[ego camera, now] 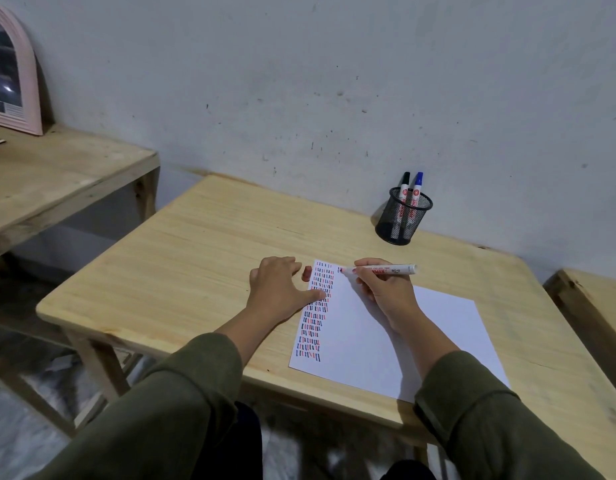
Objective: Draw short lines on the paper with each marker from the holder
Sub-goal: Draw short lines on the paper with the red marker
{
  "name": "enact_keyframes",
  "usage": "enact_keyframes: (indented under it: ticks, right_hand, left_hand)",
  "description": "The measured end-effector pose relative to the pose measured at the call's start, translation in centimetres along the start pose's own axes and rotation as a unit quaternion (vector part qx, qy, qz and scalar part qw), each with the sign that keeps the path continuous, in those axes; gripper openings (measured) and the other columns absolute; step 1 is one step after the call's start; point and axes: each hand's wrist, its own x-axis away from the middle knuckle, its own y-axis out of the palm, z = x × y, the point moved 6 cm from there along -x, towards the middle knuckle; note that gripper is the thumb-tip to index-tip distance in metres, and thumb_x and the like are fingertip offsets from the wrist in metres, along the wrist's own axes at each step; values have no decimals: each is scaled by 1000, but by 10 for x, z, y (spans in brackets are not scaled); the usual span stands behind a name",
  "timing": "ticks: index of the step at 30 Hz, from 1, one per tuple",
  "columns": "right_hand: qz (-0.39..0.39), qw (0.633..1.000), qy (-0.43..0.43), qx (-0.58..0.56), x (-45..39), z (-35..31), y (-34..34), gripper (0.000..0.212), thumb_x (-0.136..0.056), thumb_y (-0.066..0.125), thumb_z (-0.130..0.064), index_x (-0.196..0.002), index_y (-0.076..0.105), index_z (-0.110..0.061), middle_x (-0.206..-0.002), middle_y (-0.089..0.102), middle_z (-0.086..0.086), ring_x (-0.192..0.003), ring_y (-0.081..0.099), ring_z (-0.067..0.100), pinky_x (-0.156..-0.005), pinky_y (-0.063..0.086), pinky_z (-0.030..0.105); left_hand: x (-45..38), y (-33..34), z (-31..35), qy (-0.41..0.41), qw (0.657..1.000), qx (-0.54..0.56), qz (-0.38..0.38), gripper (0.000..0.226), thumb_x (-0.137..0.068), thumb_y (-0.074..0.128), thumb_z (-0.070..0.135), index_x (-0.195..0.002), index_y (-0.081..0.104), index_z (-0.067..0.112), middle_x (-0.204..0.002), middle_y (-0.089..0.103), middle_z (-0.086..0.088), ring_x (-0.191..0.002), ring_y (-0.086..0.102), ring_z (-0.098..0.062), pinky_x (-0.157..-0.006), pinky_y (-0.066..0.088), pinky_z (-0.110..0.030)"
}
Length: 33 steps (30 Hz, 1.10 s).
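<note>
A white sheet of paper (pixel 403 334) lies on the wooden table (pixel 195 258), its left strip filled with rows of short red, blue and black lines (pixel 317 313). My right hand (pixel 386 292) grips a red marker (pixel 379 270), whose tip touches the paper's top edge just right of the drawn strip. My left hand (pixel 282 289) lies flat, fingers spread, pressing the paper's left edge. A red cap (pixel 306 273) rests on the table beside my left fingers. A black mesh holder (pixel 403 218) at the back holds a black marker (pixel 404 188) and a blue marker (pixel 416 190).
A grey wall (pixel 334 81) rises right behind the table. A second wooden table (pixel 57 174) stands to the left with a pink framed picture (pixel 12 74) leaning on the wall. Another wooden surface (pixel 597 299) shows at the right edge.
</note>
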Motion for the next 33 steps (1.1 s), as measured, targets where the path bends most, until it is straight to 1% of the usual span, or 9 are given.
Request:
enact_keyframes:
  ticks: [7,11,15,18,22,25,29,31,33]
  right_hand:
    - [-6,1000,2,-2,3,-5,3,14,-85,65,-10,-96,69,-2,-71,63,5,-49,56,-4,-50,43,9]
    - [-8,1000,6,3,4,-6,2,10,-85,64,-8,-92,69,-3,-70,62,6,-47,54,-3,-49,43,10]
    - [-8,1000,9,-18,6,-8,3,13,-85,62,-4,-95,67,3,-70,59,7,-45,53,-3,-48,42,9]
    - [-3,1000,2,-23,8,-10,2,14,-85,62,-4,-96,67,3,-70,60,8,-45,53,-3,-48,42,9]
    - [-2,999,10,-40,7,-7,-2,10,-86,63,-8,-93,69,-7,-70,62,5,-53,55,1,-51,44,12]
    - [-9,998,25,-64,6,-5,-3,8,-84,66,-13,-85,72,-19,-70,64,2,-64,55,9,-58,44,17]
    - [14,993,45,-112,9,-7,-6,6,-85,65,-18,-85,70,-17,-71,62,3,-64,54,10,-56,43,18]
    - [14,992,44,-118,10,-11,-9,9,-88,62,-17,-86,70,-14,-71,61,5,-63,54,11,-56,43,20]
    - [2,991,33,-126,11,-19,-13,11,-88,60,-14,-87,70,-12,-70,61,6,-60,53,13,-57,41,23]
  left_hand:
    - [-2,1,-1,-2,1000,-3,-3,77,-64,67,67,-124,59,19,-146,46,4,-137,31,-18,-106,25,-40]
    - [0,0,0,-2,1000,-4,-1,78,-65,68,66,-127,58,20,-146,45,4,-137,31,-18,-107,24,-40]
    - [1,-2,1,1,1000,0,-3,82,-65,68,66,-131,55,20,-147,44,3,-138,30,-18,-107,24,-40]
    - [1,-1,1,0,1000,6,-3,82,-65,68,65,-132,54,20,-146,45,3,-137,31,-18,-107,24,-40]
    - [3,-3,2,10,999,46,27,59,-69,67,61,-116,61,25,-126,62,7,-128,41,-17,-101,28,-39]
    - [6,-9,5,5,993,110,51,41,-82,60,50,-120,59,37,-113,68,11,-124,44,-13,-97,26,-35]
    - [5,-13,11,1,992,106,69,26,-90,53,41,-114,65,38,-107,70,14,-117,50,-10,-88,22,-30]
    - [4,-15,13,-15,992,96,85,23,-91,52,39,-110,66,36,-106,71,13,-115,52,-11,-88,23,-30]
    - [1,-20,17,-53,985,131,103,19,-89,54,39,-102,68,37,-98,72,16,-109,57,-12,-94,28,-31]
